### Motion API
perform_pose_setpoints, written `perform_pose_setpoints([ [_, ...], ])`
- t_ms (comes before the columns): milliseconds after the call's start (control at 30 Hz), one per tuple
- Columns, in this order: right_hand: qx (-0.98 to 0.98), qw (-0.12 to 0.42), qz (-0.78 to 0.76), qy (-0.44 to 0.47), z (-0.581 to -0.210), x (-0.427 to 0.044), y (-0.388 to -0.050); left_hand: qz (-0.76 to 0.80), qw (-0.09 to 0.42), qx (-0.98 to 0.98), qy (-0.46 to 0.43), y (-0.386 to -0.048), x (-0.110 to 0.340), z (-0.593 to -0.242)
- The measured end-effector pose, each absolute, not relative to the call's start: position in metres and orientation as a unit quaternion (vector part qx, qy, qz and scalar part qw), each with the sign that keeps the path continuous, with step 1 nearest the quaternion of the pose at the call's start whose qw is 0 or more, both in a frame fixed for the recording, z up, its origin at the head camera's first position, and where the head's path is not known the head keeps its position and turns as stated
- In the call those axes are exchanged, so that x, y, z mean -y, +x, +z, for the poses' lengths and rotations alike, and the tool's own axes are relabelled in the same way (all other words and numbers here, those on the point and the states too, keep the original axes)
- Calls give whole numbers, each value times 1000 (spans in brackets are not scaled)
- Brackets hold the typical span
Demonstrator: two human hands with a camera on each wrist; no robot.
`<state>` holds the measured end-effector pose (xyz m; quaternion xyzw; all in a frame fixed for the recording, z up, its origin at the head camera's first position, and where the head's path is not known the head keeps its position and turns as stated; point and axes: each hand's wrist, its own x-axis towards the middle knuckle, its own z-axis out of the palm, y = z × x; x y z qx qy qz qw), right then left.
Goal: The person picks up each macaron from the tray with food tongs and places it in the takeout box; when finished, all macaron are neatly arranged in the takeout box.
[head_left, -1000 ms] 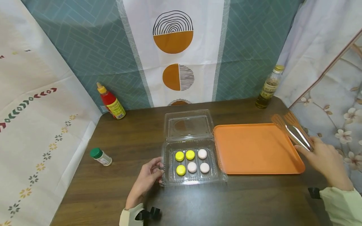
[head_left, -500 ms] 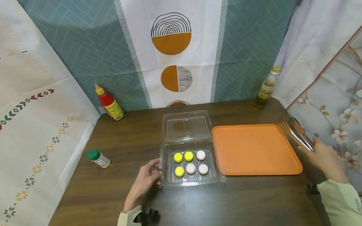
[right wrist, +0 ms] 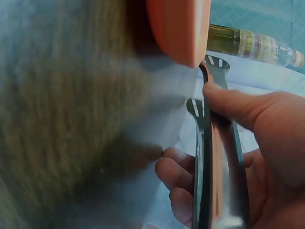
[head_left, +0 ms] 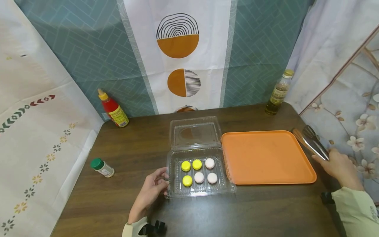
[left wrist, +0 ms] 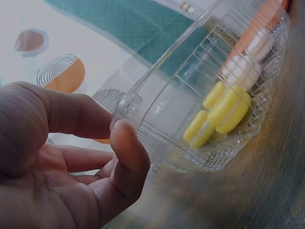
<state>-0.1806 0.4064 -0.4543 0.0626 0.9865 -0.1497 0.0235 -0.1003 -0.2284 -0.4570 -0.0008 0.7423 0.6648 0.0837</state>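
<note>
In the head view, a clear plastic clamshell container [head_left: 199, 191] lies on the table with its lid [head_left: 193, 131] folded back. It holds three yellow macarons [head_left: 187, 181] and three whitish ones [head_left: 212, 178]. My left hand [head_left: 151, 191] pinches the container's left rim between thumb and fingers; the left wrist view shows the rim [left wrist: 167, 52] up close. At the right end of the orange tray [head_left: 266, 158], my right hand [head_left: 340, 168] grips metal tongs [head_left: 312, 144]. Their two slotted ends [right wrist: 217, 62] stand apart with nothing between them, beside the tray's edge.
Behind the tray stands an oil bottle [head_left: 277, 97]. A red sauce bottle [head_left: 114, 110] is at the back left, and a green-capped shaker [head_left: 102, 167] is at the left. Patterned cloths hang along the back and both sides. The tray abuts the container's right side.
The tongs have shifted a little right, off the tray's corner, and their ends now look darker. The left hand keeps its hold on the container. The head view has drifted slightly.
</note>
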Motion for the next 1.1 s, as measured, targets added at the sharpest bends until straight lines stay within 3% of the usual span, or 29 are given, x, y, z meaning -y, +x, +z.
perform_pose_setpoints([
  [167, -986, 21, -150, 75, -454, -406, -182, 661, 78, -746, -2, -99, 230, -457],
  [667, -985, 88, -132, 66, -453, -404, -205, 659, 69, -749, -27, -94, 236, -456],
  [1100, -983, 124, -125, 59, -447, -419, -201, 665, 81, -742, -3, -100, 227, -457],
])
